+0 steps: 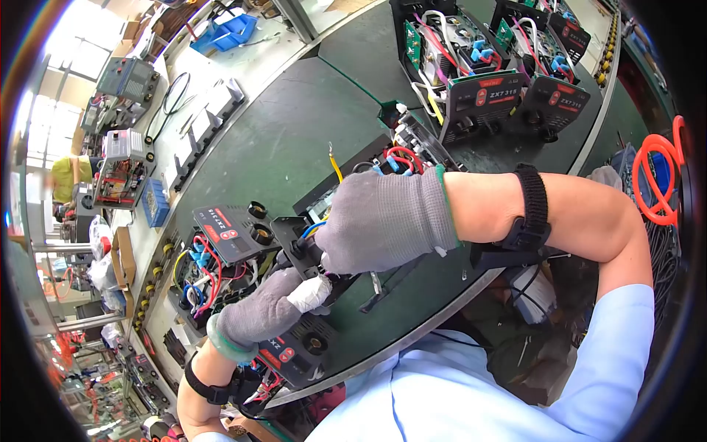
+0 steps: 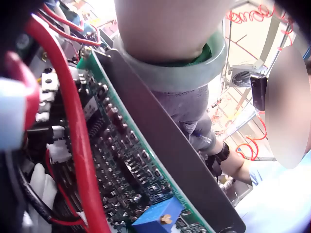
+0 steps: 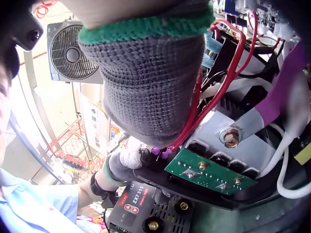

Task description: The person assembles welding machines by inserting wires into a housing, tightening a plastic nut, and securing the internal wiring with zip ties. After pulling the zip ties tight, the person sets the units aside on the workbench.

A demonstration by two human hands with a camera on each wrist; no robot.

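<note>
Both hands wear grey knitted gloves and meet at an opened machine with a black front panel [image 1: 298,249]. My left hand [image 1: 258,313] grips the panel's near end, a white-wrapped finger [image 1: 309,293] lying across it. Curled fingers of my right hand [image 1: 387,221] pinch at the same end. Red wires [image 3: 214,107] run beneath this hand to purple terminals [image 3: 163,153] at its fingers, beside the white-wrapped finger; its fingertips are largely hidden. A green circuit board [image 3: 209,172] and a metal block with a bolt [image 3: 232,141] show inside the machine. A yellow wire [image 1: 336,168] sticks up behind.
Panels marked ZX7 315 [image 1: 224,230] stand close on the left, with another panel [image 1: 287,355] below my left hand. More opened machines [image 1: 479,103] fill the far right of the green table [image 1: 272,125]. A blue bin [image 1: 224,33] sits across the rollers.
</note>
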